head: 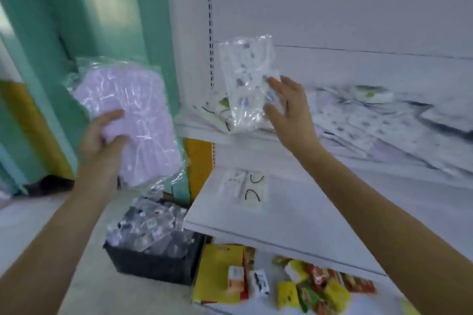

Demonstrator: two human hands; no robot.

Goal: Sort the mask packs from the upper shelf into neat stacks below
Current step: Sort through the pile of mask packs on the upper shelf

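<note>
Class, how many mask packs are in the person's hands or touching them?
2. A purple pack is gripped by the left hand; a clear patterned pack touches the right hand at the upper shelf.
</note>
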